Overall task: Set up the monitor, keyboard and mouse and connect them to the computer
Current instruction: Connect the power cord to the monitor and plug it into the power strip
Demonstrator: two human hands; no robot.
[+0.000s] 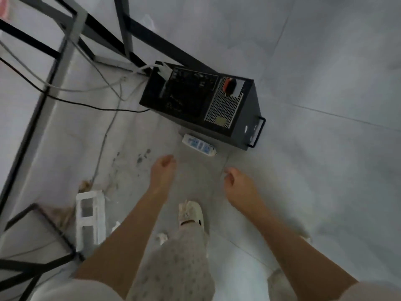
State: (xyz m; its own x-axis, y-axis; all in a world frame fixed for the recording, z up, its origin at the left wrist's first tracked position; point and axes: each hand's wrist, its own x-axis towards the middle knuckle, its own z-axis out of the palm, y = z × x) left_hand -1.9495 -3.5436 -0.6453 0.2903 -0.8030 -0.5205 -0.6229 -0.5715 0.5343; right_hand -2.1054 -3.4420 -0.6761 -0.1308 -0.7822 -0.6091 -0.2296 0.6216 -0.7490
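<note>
Grey tiled floor (303,61), computer (201,105) beside power strip (199,145), left hand (162,170) and right hand (237,181) loosely curled, empty

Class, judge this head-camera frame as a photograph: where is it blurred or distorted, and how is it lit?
Head view: motion blur smears the desk frame, both hands and the computer's port labels; wide-angle distortion bends the floor tile seams; lighting is flat and dim, with only faint shadows.

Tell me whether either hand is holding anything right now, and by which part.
Nothing is held. The left hand and right hand hang loosely curled above the floor, short of the computer tower and power strip.
</note>
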